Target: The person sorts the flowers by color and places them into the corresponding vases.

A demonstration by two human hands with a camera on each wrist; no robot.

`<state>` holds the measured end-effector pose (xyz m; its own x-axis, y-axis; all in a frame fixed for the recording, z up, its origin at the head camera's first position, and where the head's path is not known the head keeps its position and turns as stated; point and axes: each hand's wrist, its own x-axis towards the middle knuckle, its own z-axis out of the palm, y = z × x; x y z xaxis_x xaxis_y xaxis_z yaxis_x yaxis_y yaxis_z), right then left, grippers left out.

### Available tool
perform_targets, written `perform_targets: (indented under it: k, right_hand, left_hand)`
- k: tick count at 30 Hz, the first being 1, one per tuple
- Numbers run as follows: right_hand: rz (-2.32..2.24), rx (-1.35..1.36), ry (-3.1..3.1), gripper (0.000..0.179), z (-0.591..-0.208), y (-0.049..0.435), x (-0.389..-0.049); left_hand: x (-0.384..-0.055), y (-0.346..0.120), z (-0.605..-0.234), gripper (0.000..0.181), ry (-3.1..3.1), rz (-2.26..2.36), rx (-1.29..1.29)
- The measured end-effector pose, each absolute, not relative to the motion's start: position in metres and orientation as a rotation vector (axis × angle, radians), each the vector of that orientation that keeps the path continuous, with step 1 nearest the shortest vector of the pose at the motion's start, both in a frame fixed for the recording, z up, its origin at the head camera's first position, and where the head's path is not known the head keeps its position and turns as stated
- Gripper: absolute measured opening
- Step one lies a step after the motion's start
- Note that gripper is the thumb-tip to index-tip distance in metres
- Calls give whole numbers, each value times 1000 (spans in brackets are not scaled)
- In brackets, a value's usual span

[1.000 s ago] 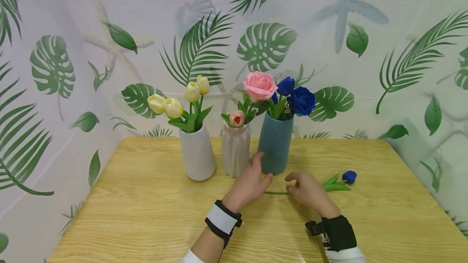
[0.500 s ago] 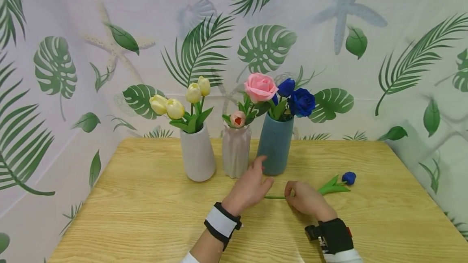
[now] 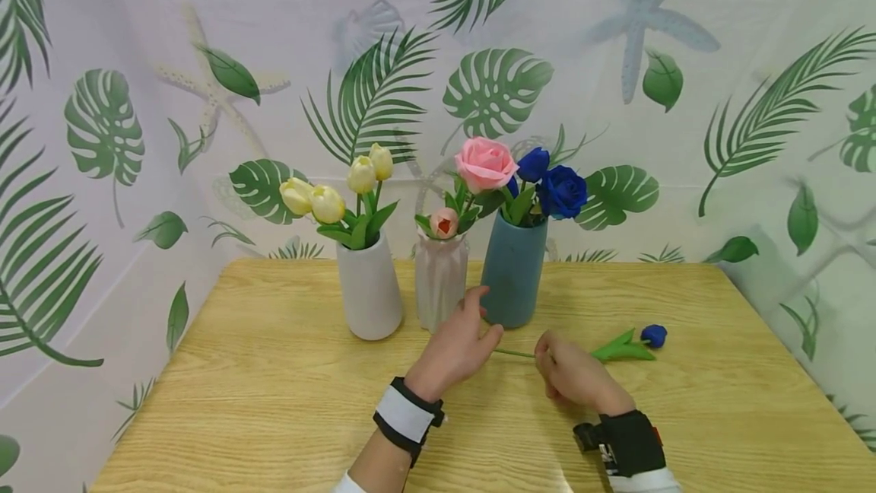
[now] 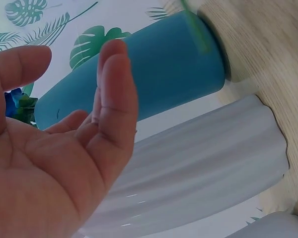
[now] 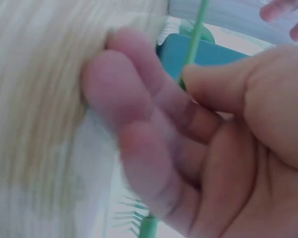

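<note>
A single blue tulip point(image 3: 654, 336) lies toward the right of the table, its long green stem point(image 3: 515, 353) pointing left. My right hand point(image 3: 575, 375) pinches that stem point(image 5: 194, 39) between thumb and index finger, the other fingers bent near the tabletop. The stem's free end slants up slightly toward my left hand point(image 3: 460, 342). That hand holds nothing; its fingers are relaxed, in front of the teal vase point(image 3: 513, 272) and the ribbed pale vase point(image 3: 440, 280). In the left wrist view a gap shows between its thumb and fingers.
A white vase point(image 3: 369, 295) with pale yellow tulips point(image 3: 328, 204) stands at left. The ribbed vase bears a pink rose point(image 3: 487, 163) and a small pink tulip; the teal one bears blue flowers point(image 3: 563, 192). A leaf-printed cloth hangs behind the wooden table point(image 3: 274, 402).
My right hand has gone from hovering above the stem to pinching it. The stem's cut end has risen a little. My left hand has shifted slightly left.
</note>
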<state>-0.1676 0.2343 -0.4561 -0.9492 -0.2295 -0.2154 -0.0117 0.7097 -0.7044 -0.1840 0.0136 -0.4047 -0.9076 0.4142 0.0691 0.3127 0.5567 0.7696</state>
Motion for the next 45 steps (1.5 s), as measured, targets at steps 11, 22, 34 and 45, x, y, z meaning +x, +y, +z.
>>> perform_targets:
  k: [11,22,34,45]
  right_hand:
    - [-1302,115,2846,26,-452,239,-166]
    - [-2472,607,1974,27,-459,241,-169]
    - [-2739,850,1171,17,-460,241,-165]
    - [-2657,871,1470,32,-467,239,-165]
  left_hand:
    - [-183,12,-406,59,2648,1304,656]
    - [-184,12,-407,58,2659,1275,627]
    - [-191,20,-417,59,2637,1266,627]
    - [-207,51,-440,79,2597,1348,519]
